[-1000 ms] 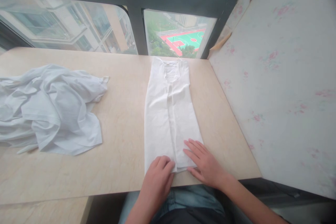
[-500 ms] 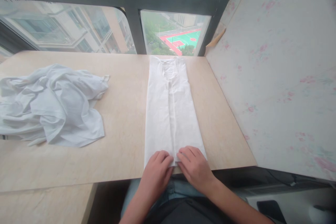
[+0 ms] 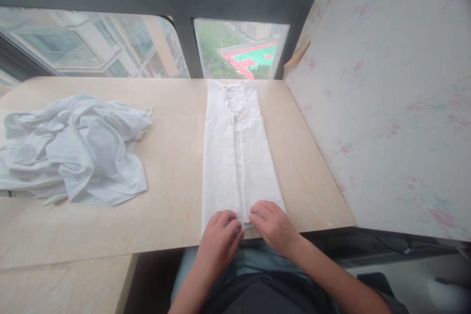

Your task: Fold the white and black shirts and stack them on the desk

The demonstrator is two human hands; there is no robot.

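A white shirt [image 3: 221, 157] lies folded into a long narrow strip, its collar end by the window and its bottom hem at the table's front edge. Both its sides meet near a lengthwise line down the middle. My left hand [image 3: 222, 230] is closed on the hem left of that line, fingers curled over the cloth. To the right of the line, my right hand [image 3: 274, 223] grips the hem too, its fingertips pressed on the fabric and the thumb tucked low. The cloth under both palms is hidden.
A crumpled heap of white cloth [image 3: 88, 152] lies on the left of the pale table [image 3: 172, 167]. Dark-framed windows [image 3: 239, 2] border the far edge. A flower-patterned wall [image 3: 386, 83] rises on the right. A lower pale surface [image 3: 66, 284] is at front left.
My right hand has moved slightly up with its corner of the hem, which now sits a little off the table edge. My left hand stays nearly in place. The view has shifted slightly.
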